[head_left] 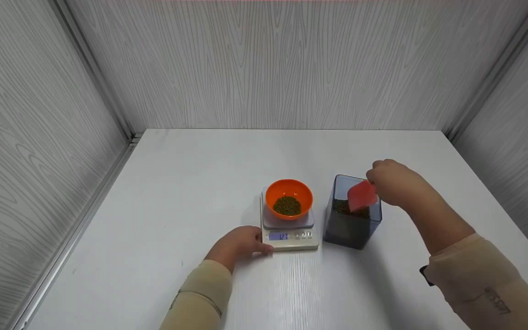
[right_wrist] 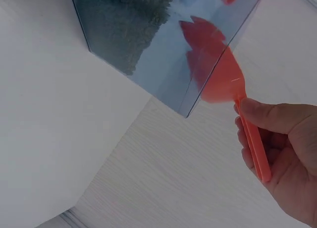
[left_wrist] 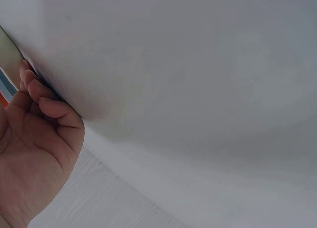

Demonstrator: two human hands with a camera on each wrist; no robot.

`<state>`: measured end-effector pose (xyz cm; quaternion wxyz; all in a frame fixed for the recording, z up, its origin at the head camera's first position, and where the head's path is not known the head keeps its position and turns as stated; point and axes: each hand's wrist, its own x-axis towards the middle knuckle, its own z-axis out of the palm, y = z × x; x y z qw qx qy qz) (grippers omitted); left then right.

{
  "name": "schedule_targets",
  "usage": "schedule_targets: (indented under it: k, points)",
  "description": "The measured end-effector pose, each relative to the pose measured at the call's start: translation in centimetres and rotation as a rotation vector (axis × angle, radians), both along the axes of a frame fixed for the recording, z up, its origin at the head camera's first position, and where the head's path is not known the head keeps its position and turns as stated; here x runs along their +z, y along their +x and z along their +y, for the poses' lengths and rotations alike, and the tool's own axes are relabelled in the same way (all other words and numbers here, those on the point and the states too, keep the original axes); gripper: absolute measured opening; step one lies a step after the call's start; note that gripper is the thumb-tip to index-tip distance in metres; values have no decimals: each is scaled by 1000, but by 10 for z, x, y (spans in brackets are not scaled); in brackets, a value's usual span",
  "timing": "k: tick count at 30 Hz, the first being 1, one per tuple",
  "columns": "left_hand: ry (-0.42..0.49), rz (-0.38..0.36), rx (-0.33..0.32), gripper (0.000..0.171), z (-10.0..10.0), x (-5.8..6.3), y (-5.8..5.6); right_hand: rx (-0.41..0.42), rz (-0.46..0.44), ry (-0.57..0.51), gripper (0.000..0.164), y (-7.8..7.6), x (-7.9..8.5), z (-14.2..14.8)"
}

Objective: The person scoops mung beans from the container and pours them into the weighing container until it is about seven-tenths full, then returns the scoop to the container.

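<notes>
Scoop: the red scoop (head_left: 361, 196) is right of centre in the head view, its blade in the mouth of the see-through container (head_left: 349, 236); probably light, fairly stiff plastic, best held by its slim handle.
Right hand: the right hand (head_left: 394, 183) has fingers curled round that handle, thumb pressed on it.
Scale: at lower centre, the left hand (head_left: 241, 243) grips the lower left corner of the scale (head_left: 298, 244); likely easy to slide, best steadied low.
Bowl: the orange bowl (head_left: 287, 184) on the scale looks light and smooth; take its rim.
</notes>
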<state>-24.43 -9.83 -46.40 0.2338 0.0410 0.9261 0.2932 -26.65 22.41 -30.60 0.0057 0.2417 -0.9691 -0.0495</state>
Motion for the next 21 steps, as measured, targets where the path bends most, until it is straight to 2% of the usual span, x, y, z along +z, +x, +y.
schedule_targets:
  k: [5,10,17,21]
  points:
    - [-8,15,-17,34,0,-2,-1,67,106,174,27,4,-4,-14]
    - [-3,1,-3,35,-1,-3,-1,116,193,300,20,3,-14,-19]
    - [-12,4,-3,34,-1,-1,-1,167,264,391,25,2,-29,-20]
    - [-9,-3,6,33,0,-1,0,196,256,398,26,2,-33,-21]
